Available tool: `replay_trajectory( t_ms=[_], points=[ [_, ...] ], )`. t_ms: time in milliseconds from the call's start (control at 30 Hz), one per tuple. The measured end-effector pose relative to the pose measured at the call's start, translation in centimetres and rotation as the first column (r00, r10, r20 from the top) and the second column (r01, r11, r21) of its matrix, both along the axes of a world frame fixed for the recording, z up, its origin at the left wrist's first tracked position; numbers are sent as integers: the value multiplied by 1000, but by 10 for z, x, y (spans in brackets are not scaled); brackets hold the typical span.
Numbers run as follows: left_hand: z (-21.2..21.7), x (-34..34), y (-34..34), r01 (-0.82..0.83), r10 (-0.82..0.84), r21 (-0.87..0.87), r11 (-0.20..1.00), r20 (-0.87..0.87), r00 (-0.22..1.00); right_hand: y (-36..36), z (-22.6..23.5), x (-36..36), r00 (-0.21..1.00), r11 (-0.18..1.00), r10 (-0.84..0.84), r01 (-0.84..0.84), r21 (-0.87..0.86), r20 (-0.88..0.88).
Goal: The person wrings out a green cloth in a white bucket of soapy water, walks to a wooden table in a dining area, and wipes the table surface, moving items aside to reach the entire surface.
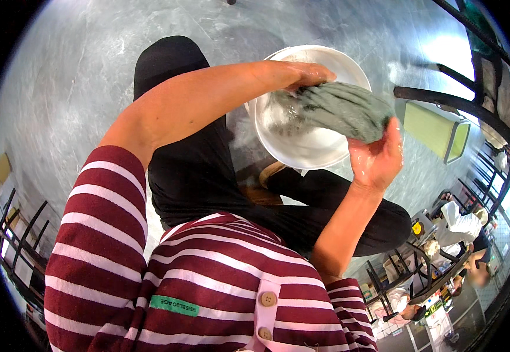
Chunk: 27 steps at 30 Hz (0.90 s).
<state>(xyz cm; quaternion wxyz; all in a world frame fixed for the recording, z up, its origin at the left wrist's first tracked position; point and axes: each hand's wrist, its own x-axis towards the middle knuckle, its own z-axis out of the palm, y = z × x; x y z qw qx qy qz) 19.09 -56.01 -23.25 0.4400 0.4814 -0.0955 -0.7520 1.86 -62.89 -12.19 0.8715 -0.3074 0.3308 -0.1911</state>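
A wet grey-green cloth (346,107) is stretched between my two hands above a white bucket (302,154). My left hand (310,76) grips the cloth's left end over the bucket's far rim, with its fingers partly hidden. At the near right of the rim, my right hand (377,154) is closed on the other end, thumb up along its edge. Water glistens on both hands. Inside the bucket, sudsy water (284,117) shows below the cloth at the left. The cloth hangs in dark folds and hides part of the bucket's inside.
A light green bin (434,130) lies on its side right of the bucket. Black chair legs (454,101) arch in at the upper right. My knees flank the bucket's near side on the grey floor (85,70). People (469,229) and stacked chairs are far right.
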Motion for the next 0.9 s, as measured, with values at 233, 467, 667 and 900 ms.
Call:
replay_trajectory(
  t_ms=[233, 467, 667, 900],
  points=[
    [-6, -8, -11, 16, 0, 147, 989, -112, 994, 12, -26, 20, 957, 955, -74, -13, -295, -282],
    [-18, -15, -16, -254, 258, 317, 914, 30, 966, 57, -104, 52, 876, 177, -321, -317, -932, -359],
    [-55, -17, -18, -132, 65, 122, 984, 443, 894, 35, -138, 62, 848, 119, -387, -343, -932, -362],
    [17, -7, -13, -56, -46, 191, 980, 490, 871, -22, -162, 42, 760, 479, -211, -468, -743, -615]
  ],
)
